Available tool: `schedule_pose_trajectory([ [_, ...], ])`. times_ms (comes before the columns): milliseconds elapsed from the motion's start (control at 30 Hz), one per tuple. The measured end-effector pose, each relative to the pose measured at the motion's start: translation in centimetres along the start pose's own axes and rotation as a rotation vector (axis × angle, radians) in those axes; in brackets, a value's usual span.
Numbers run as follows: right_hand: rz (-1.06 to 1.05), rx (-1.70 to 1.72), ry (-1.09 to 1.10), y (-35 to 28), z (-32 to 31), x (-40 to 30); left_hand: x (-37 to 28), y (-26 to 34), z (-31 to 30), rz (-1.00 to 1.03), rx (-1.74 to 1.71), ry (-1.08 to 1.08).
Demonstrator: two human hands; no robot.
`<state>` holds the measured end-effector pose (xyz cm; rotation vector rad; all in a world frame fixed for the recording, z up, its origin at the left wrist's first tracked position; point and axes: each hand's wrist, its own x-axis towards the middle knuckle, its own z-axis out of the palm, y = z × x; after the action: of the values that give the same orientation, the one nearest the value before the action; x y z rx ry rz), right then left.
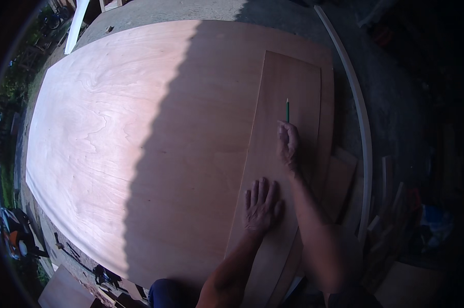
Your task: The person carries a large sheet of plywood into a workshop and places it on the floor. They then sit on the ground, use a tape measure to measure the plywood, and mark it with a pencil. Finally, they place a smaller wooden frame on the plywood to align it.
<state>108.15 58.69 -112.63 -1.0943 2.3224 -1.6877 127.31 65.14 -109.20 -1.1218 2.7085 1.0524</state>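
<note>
A large plywood sheet (201,127) spreads before me, its left part in sunlight and its right part in shade. On its right side lies a long, narrow plywood panel (289,77). My left hand (261,208) rests flat on that panel with its fingers spread, near the panel's left edge. Further up, my right hand (288,142) grips a green pencil (288,109) above the panel. The pencil's sharpened end points away from me, and its other end is hidden in the hand.
A long pale wooden strip (355,88) runs along the right on the concrete floor (147,19). Board offcuts (338,181) lie beside the sheet at lower right. A motorcycle (18,238) stands at far left. Another board (66,290) lies at lower left.
</note>
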Motion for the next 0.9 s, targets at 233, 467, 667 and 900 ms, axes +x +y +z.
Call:
schedule_pose_trajectory([
  [233, 0.123, 0.144, -0.021, 1.5, 0.7, -2.3, 0.3, -0.6, 1.4, -0.024, -0.010, 0.040],
  [467, 0.138, 0.133, 0.090, 0.9, 0.9, -1.5, 12.7, -0.1, -3.1, 0.200, 0.141, 0.174],
  [667, 0.122, 0.226, 0.096, 0.6, 0.6, -1.9, 14.2, -0.9, -2.0, 0.195, 0.244, 0.172],
  [900, -0.176, -0.370, 0.016, -2.9, 2.1, 10.4, 14.5, 0.5, -3.1, 0.142, 0.182, 0.134],
])
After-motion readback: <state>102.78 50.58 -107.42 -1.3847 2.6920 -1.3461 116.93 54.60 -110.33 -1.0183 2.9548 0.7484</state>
